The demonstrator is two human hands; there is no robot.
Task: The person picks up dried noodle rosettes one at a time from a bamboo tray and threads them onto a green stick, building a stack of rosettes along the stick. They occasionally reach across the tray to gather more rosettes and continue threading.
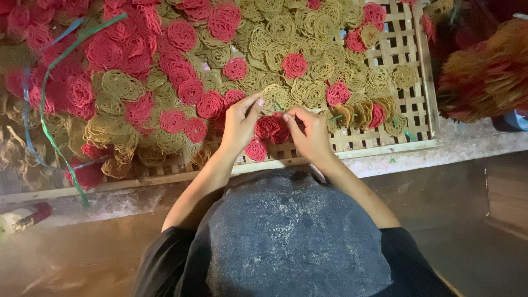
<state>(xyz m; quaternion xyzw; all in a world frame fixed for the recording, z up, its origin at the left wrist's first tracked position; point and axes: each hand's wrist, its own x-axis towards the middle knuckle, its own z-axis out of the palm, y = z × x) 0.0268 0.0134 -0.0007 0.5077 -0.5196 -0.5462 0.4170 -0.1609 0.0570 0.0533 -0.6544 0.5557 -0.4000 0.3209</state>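
Observation:
Round lacy discs of coiled noodle-like strands, red [181, 34] and yellow-tan [122, 83], lie spread over a bamboo lattice tray [410, 104]. My left hand [240, 125] and my right hand [311, 133] meet near the tray's front edge over a small stack of red discs [270, 127]. Fingers of both hands pinch this stack from either side. Another red disc [256, 149] lies just below my left hand. My forearms reach up from the bottom of the view.
A dark grey rounded surface [291, 236] fills the lower middle. Green [55, 110] and blue plastic straps [26, 104] loop over the left discs. A heap of red and yellow bundles [484, 71] sits at the right. A pale concrete ledge [473, 144] borders the tray.

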